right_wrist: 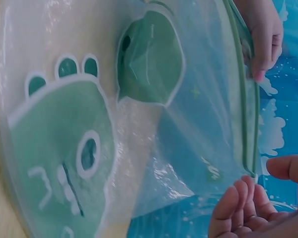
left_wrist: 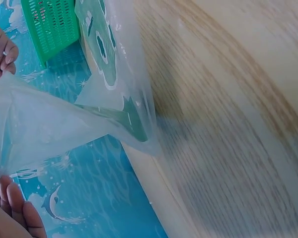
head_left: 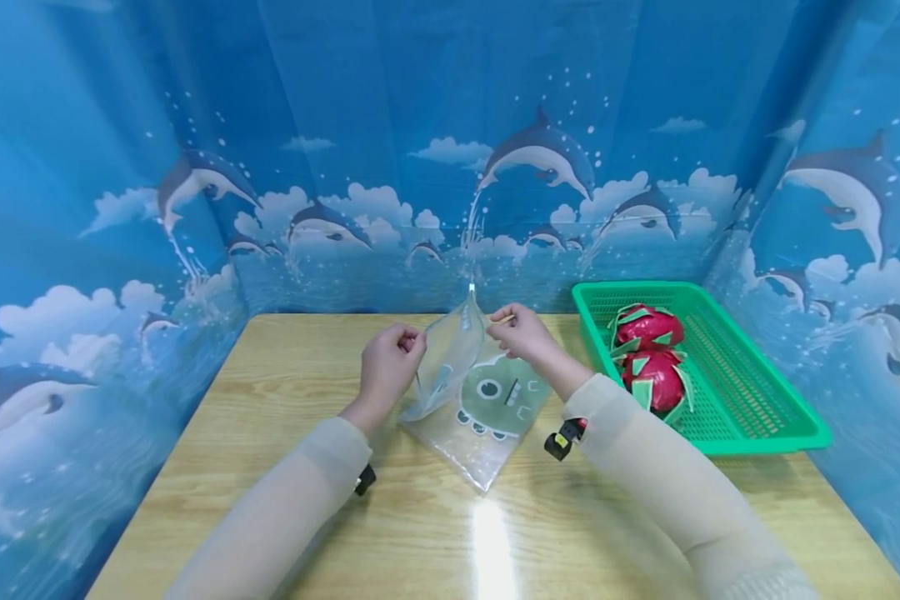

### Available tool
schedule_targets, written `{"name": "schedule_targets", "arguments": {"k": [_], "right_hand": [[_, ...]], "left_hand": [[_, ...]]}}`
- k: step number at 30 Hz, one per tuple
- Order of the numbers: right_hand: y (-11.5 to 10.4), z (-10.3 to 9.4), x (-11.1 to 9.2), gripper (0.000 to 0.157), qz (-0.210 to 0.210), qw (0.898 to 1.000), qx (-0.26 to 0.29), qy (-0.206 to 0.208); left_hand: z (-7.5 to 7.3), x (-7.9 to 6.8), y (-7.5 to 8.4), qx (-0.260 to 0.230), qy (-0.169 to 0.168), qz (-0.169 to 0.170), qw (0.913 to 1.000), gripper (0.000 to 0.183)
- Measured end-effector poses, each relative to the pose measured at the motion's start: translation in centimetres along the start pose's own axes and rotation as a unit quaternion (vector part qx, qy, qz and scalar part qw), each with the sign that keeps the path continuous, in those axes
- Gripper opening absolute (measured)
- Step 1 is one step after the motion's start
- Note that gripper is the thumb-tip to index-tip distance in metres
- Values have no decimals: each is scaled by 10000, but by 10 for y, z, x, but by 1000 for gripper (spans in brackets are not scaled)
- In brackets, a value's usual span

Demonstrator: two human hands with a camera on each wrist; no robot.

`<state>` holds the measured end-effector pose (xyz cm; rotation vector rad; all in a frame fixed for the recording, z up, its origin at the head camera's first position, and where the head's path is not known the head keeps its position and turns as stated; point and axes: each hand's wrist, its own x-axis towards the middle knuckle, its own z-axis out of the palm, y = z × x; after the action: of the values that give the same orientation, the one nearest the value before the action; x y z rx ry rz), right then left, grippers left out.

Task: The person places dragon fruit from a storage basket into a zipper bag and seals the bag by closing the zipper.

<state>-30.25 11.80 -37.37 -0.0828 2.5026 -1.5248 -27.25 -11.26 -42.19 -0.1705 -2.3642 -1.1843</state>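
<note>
A clear zip bag with a green cartoon print stands partly raised, its lower part lying on the wooden table. On the left, my left hand pinches the bag's green-edged mouth; the thumb lies along that edge in the right wrist view. My right hand is at the other side of the mouth. In the right wrist view its fingertips are right at the zip's end, with the thumb held apart from them. A second print shows through the folded film.
A green perforated basket stands at the table's right, close to my right forearm. Two red dragon fruits with green scales sit in its left part. A blue dolphin-print curtain surrounds the table's back and sides.
</note>
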Motion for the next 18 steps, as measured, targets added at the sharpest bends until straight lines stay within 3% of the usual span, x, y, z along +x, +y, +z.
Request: {"name": "schedule_targets", "arguments": {"k": [11,18], "right_hand": [[-15,-25,-6,36,130,9953,-538,-793],[-12,-48,-10,29,5,9868,-1127,-1164]], "left_hand": [[2,-3,0,-17,-158,-172,9997,19],[2,-3,0,-51,-202,-165,9996,20]]}}
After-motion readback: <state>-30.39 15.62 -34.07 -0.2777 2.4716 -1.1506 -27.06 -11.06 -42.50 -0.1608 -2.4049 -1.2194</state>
